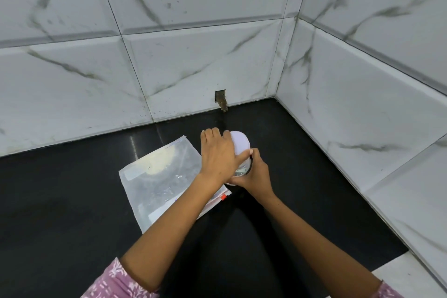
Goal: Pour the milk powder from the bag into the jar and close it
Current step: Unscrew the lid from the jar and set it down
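Observation:
A clear jar [243, 169] stands on the black counter [72, 213], with a white round lid [240, 143] on its top. My left hand [219, 155] grips the lid from the left, fingers curled over its edge. My right hand [254, 172] wraps round the jar's body from the right and front. To the left lies a clear zip bag [159, 176], flat on the counter, with a little pale yellow milk powder [160, 161] in its far corner. My left forearm crosses over the bag's near end and its red slider [223, 197].
White marble-look tiled walls [193, 68] close the counter at the back and on the right [362, 128], meeting in a corner. A small dark hole [220, 99] sits in the back wall just above the counter.

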A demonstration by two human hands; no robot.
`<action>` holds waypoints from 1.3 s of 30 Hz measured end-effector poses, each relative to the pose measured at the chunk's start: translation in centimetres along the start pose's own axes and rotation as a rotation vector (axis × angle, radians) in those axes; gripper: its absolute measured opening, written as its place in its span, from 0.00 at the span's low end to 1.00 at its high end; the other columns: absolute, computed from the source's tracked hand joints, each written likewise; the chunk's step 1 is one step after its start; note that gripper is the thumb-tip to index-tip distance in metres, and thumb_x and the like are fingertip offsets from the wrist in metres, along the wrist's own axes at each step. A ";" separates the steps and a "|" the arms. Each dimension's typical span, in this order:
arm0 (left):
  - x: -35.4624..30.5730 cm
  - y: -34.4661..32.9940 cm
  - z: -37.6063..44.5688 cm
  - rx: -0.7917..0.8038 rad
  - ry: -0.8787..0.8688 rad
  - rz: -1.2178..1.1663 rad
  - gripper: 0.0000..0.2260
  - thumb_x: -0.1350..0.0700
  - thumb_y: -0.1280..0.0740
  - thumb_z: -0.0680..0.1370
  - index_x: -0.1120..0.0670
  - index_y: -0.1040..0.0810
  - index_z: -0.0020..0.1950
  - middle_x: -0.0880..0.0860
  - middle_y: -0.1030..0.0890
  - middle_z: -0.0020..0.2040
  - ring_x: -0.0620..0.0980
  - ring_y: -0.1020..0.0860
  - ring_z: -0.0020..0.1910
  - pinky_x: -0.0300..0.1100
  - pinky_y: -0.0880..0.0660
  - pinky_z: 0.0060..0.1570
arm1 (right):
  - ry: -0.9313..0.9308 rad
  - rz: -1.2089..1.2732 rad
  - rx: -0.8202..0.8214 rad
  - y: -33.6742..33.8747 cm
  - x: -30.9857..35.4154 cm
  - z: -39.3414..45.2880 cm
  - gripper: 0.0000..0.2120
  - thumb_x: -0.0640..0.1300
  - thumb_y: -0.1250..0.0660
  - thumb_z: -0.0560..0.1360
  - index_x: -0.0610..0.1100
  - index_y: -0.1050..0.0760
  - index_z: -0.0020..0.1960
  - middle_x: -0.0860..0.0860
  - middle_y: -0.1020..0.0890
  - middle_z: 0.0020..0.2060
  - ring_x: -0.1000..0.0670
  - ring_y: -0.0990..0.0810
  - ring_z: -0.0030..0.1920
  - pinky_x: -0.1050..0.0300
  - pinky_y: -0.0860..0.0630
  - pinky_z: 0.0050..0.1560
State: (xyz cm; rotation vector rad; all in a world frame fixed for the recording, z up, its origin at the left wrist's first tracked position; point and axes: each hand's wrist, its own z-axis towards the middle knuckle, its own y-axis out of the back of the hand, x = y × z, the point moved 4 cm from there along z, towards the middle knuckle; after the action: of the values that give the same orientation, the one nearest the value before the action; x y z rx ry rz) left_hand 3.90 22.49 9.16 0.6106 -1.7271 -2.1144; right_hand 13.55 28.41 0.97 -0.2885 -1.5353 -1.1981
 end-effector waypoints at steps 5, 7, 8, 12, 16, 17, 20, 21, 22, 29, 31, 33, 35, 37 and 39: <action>2.8 2.6 -1.0 -0.069 0.140 -0.514 0.35 0.34 0.35 0.71 0.56 0.32 0.69 0.57 0.25 0.63 0.56 0.30 0.62 0.50 0.31 0.62 | 0.071 0.018 0.036 0.6 1.3 -0.6 0.58 0.65 0.22 0.54 0.44 0.44 0.74 0.50 0.35 0.73 0.51 0.34 0.71 0.46 0.33 0.70; 4.0 2.5 -3.0 0.041 0.230 -0.920 0.37 0.36 0.31 0.67 0.55 0.34 0.69 0.53 0.22 0.57 0.51 0.25 0.57 0.42 0.26 0.53 | 0.172 0.038 0.036 1.5 3.0 -0.7 0.56 0.67 0.25 0.57 0.46 0.46 0.76 0.53 0.39 0.75 0.53 0.37 0.73 0.49 0.34 0.72; 4.3 2.3 -4.3 0.114 0.281 -1.078 0.38 0.35 0.31 0.65 0.53 0.35 0.68 0.51 0.21 0.53 0.47 0.23 0.53 0.37 0.27 0.48 | 0.249 0.047 0.066 2.0 3.9 -0.8 0.54 0.64 0.25 0.60 0.47 0.46 0.76 0.54 0.38 0.74 0.54 0.36 0.73 0.50 0.33 0.71; 6.1 -0.2 -8.1 0.375 0.446 -1.337 0.37 0.32 0.30 0.61 0.51 0.29 0.64 0.51 0.21 0.56 0.52 0.22 0.56 0.47 0.26 0.58 | 0.465 0.023 0.289 2.3 6.4 -2.4 0.42 0.54 0.22 0.65 0.49 0.38 0.73 0.55 0.30 0.70 0.53 0.29 0.69 0.47 0.26 0.65; 6.4 -1.7 -9.9 0.450 0.483 -1.495 0.36 0.32 0.30 0.62 0.55 0.24 0.61 0.57 0.19 0.57 0.56 0.20 0.56 0.50 0.24 0.59 | 0.551 -0.030 0.267 2.0 7.1 -4.2 0.39 0.52 0.22 0.64 0.48 0.34 0.71 0.52 0.27 0.63 0.53 0.27 0.63 0.54 0.24 0.59; 6.3 -2.1 -10.2 0.474 0.498 -1.506 0.37 0.31 0.30 0.62 0.54 0.24 0.62 0.57 0.19 0.57 0.56 0.20 0.56 0.51 0.24 0.59 | 0.557 -0.066 0.267 2.1 6.9 -4.4 0.40 0.52 0.22 0.64 0.48 0.35 0.72 0.52 0.28 0.62 0.54 0.28 0.62 0.56 0.24 0.58; 6.9 -3.0 -11.2 0.447 0.494 -1.329 0.41 0.26 0.35 0.62 0.46 0.32 0.69 0.50 0.20 0.59 0.47 0.21 0.55 0.47 0.27 0.61 | 0.461 -0.213 0.374 1.7 5.5 -5.1 0.43 0.58 0.24 0.61 0.52 0.37 0.72 0.53 0.28 0.61 0.55 0.26 0.59 0.56 0.23 0.55; 7.4 -3.2 -11.5 0.390 0.469 -1.224 0.39 0.27 0.37 0.65 0.44 0.36 0.72 0.48 0.20 0.59 0.43 0.22 0.55 0.42 0.29 0.59 | 0.392 -0.287 0.434 1.6 4.6 -5.2 0.43 0.60 0.26 0.60 0.54 0.38 0.71 0.55 0.27 0.61 0.55 0.25 0.58 0.55 0.23 0.55; 8.0 -3.4 -11.7 0.322 0.433 -1.123 0.35 0.31 0.38 0.70 0.45 0.37 0.73 0.47 0.20 0.57 0.42 0.24 0.54 0.39 0.32 0.56 | 0.329 -0.380 0.501 1.6 3.7 -5.4 0.43 0.62 0.26 0.59 0.55 0.38 0.70 0.56 0.26 0.61 0.54 0.25 0.58 0.55 0.23 0.56; 12.0 -5.1 -14.2 0.197 0.209 -0.575 0.14 0.51 0.27 0.72 0.48 0.18 0.56 0.46 0.20 0.57 0.48 0.29 0.60 0.41 0.30 0.53 | 0.226 -0.724 0.778 0.4 0.1 -6.7 0.39 0.57 0.24 0.61 0.50 0.33 0.69 0.54 0.32 0.66 0.51 0.28 0.63 0.57 0.28 0.60; 12.5 -5.1 -14.8 0.189 0.211 -0.503 0.15 0.50 0.25 0.70 0.47 0.18 0.56 0.45 0.21 0.56 0.47 0.30 0.59 0.40 0.31 0.48 | 0.230 -0.746 0.792 0.3 0.4 -6.6 0.44 0.58 0.24 0.61 0.49 0.36 0.72 0.54 0.33 0.69 0.51 0.30 0.66 0.56 0.30 0.62; 12.8 -5.0 -14.9 0.187 0.220 -0.434 0.17 0.49 0.24 0.68 0.47 0.18 0.55 0.44 0.21 0.55 0.46 0.30 0.57 0.40 0.34 0.44 | 0.276 -0.720 0.751 -0.1 1.4 -6.4 0.42 0.60 0.25 0.62 0.51 0.35 0.72 0.55 0.32 0.68 0.52 0.31 0.66 0.56 0.30 0.61; 13.0 -4.9 -15.0 0.202 0.220 -0.359 0.18 0.50 0.23 0.67 0.46 0.18 0.56 0.45 0.20 0.53 0.47 0.29 0.56 0.39 0.34 0.43 | 0.342 -0.657 0.681 -1.1 3.0 -6.2 0.30 0.57 0.27 0.67 0.51 0.29 0.67 0.55 0.28 0.64 0.53 0.27 0.62 0.57 0.28 0.56; 13.1 -4.8 -14.9 0.209 0.236 -0.346 0.17 0.51 0.24 0.68 0.46 0.18 0.56 0.46 0.18 0.51 0.48 0.26 0.53 0.40 0.33 0.42 | 0.404 -0.632 0.657 -2.6 4.4 -6.3 0.19 0.53 0.31 0.73 0.50 0.25 0.62 0.54 0.27 0.62 0.52 0.26 0.61 0.58 0.30 0.53; 13.3 -4.5 -15.0 0.191 0.265 -0.381 0.14 0.54 0.25 0.69 0.47 0.18 0.54 0.47 0.16 0.46 0.48 0.23 0.48 0.39 0.32 0.41 | 0.456 -0.631 0.652 -4.2 5.5 -6.5 0.13 0.51 0.33 0.75 0.49 0.22 0.59 0.53 0.27 0.63 0.52 0.28 0.62 0.59 0.30 0.52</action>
State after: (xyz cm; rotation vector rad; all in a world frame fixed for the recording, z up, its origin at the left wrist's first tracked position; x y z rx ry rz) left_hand 0.56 4.07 0.72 1.3033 -1.7795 -1.9918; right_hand 12.44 19.10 2.52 0.8985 -1.5453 -1.0449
